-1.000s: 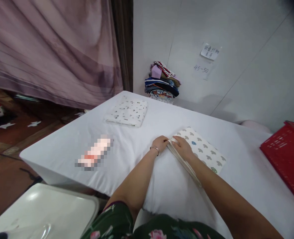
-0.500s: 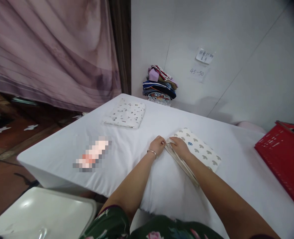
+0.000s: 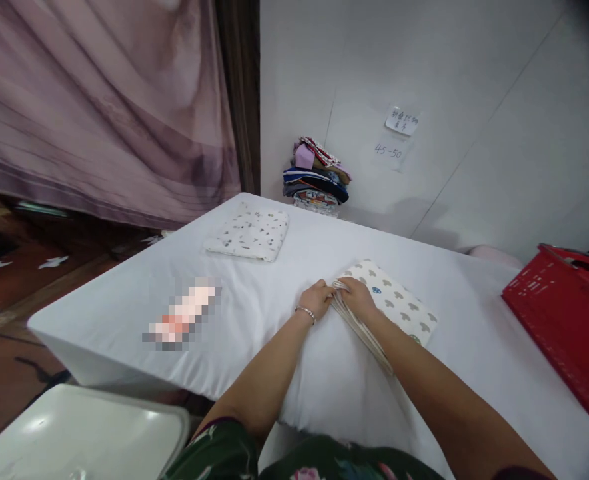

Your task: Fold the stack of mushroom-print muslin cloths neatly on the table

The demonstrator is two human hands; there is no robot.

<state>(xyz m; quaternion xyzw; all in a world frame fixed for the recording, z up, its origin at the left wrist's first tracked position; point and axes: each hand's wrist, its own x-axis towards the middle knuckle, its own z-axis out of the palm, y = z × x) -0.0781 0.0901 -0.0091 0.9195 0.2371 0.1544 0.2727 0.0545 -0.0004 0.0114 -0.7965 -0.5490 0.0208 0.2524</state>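
Observation:
A folded white cloth with grey and blue clover shapes (image 3: 399, 303) lies in the middle of the white-covered table (image 3: 284, 267). My left hand (image 3: 318, 299), with a bracelet at the wrist, pinches the cloth's near left corner with curled fingers. My right hand (image 3: 358, 298) lies on top of the same corner, fingers bent over the stacked layers along the edge. Both hands touch each other at that corner.
A second folded white cloth with small grey marks (image 3: 248, 233) lies at the far left of the table. A pile of coloured clothes (image 3: 317, 177) sits against the wall. A red plastic basket (image 3: 567, 320) stands at the right. A blurred pink object (image 3: 182, 317) lies near the left edge. A white chair (image 3: 84, 433) is lower left.
The hands stay on the cloth's corner, hardly moving. The view has drifted a little to the right and up, so everything sits slightly further left in the picture.

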